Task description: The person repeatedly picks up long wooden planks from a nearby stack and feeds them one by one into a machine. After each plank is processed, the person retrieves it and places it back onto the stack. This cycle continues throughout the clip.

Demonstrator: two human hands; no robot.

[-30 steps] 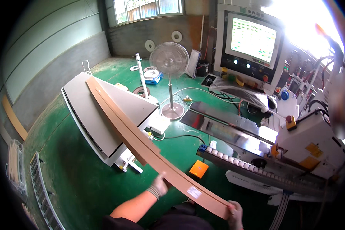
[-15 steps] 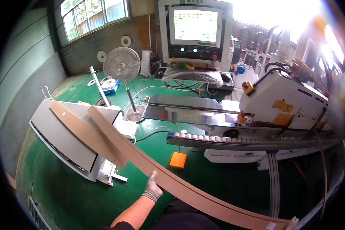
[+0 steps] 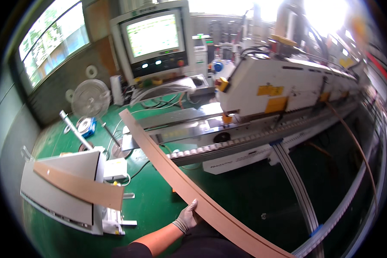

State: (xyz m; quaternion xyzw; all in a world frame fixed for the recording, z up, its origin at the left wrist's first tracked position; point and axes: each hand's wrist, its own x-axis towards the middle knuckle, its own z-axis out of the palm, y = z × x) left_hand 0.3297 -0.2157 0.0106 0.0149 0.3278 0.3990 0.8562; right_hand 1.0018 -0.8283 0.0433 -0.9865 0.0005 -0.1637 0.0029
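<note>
A long brown board [image 3: 167, 172] with a groove along its length slants across the view, from the machine's feed plates down past the lower edge. My left hand [image 3: 189, 216], in a pale glove, grips the board's near edge with the thumb on top. Its other fingers are hidden beneath. My right hand is out of view, as is the board's lower end. To the left, a second brown board [image 3: 81, 189] lies on a light grey slanted stand [image 3: 58, 205], apart from the held one.
A white machine [image 3: 262, 86] stands ahead, with metal feed plates [image 3: 172, 120] and a roller rail [image 3: 228, 148]. An aluminium support beam [image 3: 294, 180] reaches toward me. A control screen [image 3: 152, 34] and a fan [image 3: 91, 99] are at the back left. A hose [image 3: 348, 124] hangs at right.
The view has turned right. The held board has swung away from the grey stand toward the machine, still in my left hand. My right hand, formerly at the board's lower end, has left the view.
</note>
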